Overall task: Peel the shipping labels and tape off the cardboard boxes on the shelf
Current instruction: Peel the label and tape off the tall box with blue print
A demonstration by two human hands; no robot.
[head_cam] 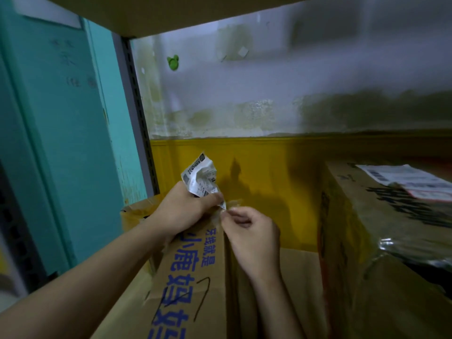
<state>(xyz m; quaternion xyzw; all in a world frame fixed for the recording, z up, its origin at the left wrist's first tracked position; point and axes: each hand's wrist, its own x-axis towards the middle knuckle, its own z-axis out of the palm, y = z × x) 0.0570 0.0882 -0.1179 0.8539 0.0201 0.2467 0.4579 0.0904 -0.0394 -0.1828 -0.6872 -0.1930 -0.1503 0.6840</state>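
Observation:
A cardboard box [195, 285] with blue printed characters lies on the shelf in front of me. My left hand [182, 207] grips a crumpled white shipping label [200, 176] above the box's far end. My right hand [249, 237] pinches a strip of clear tape [230, 204] at the box's far edge, right beside the left hand's fingertips. A second, taller cardboard box [381, 241] stands at the right with a white shipping label [406, 179] stuck flat on its top.
A shelf board [171, 13] runs overhead and a slotted metal upright [137, 113] stands at the left. A stained white and yellow wall [269, 162] closes the back. A teal door [61, 130] is to the left. Crinkled plastic wrap [415, 248] lies on the right box.

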